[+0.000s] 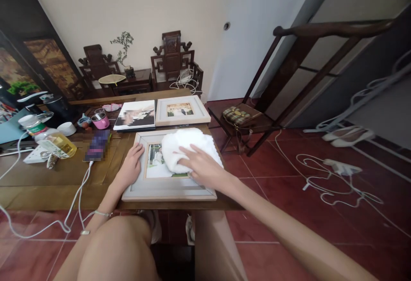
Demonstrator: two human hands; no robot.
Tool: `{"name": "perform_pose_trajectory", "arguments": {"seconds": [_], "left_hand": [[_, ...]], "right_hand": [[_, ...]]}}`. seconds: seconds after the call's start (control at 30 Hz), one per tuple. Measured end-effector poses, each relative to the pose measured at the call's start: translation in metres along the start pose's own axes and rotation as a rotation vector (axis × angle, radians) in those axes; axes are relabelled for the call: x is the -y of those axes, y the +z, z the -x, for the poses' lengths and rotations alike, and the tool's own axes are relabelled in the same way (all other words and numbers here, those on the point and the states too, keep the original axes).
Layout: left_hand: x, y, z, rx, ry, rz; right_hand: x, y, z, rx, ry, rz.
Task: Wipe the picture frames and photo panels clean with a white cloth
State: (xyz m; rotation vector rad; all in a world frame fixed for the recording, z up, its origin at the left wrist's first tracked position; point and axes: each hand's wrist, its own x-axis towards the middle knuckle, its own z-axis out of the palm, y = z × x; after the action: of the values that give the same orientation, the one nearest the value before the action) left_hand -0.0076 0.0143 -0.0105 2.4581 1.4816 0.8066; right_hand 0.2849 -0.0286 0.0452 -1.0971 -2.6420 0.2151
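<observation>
A pale framed photo [167, 191] lies flat on the wooden table [58, 178] in front of me. My left hand [131, 166] rests on the frame's left edge, its fingers flat and apart. A white cloth [186, 144] covers the upper right part of the picture glass. On top of that cloth lies my right hand [202, 167], fingers stretched out and pressing down on it.
Farther back lie a second framed photo [181, 109] and a photo album [136, 115]. To the left are a phone [96, 146], a pink cup [101, 121], bottles [51, 137] and white cables [77, 204]. A chair with a plaid bag [239, 115] stands right; cords cross the red floor.
</observation>
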Motion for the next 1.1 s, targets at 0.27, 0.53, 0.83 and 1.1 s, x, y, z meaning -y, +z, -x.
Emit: {"name": "perform_pose_trajectory", "arguments": {"seconds": [0.27, 0.53, 0.83, 1.1], "left_hand": [[0.003, 0.002, 0.0, -0.018, 0.009, -0.026], [0.002, 0.0, -0.001, -0.011, 0.023, -0.04], [0.002, -0.001, -0.001, 0.006, 0.022, -0.031], [0.008, 0.0, -0.002, 0.028, 0.023, -0.066]], "right_hand": [[0.006, 0.013, -0.017, 0.014, 0.069, 0.129], [0.063, -0.01, 0.026, 0.215, -0.078, -0.117], [-0.02, 0.002, -0.012, -0.05, 0.069, 0.029], [0.011, 0.013, -0.009, 0.066, -0.078, -0.034]]}}
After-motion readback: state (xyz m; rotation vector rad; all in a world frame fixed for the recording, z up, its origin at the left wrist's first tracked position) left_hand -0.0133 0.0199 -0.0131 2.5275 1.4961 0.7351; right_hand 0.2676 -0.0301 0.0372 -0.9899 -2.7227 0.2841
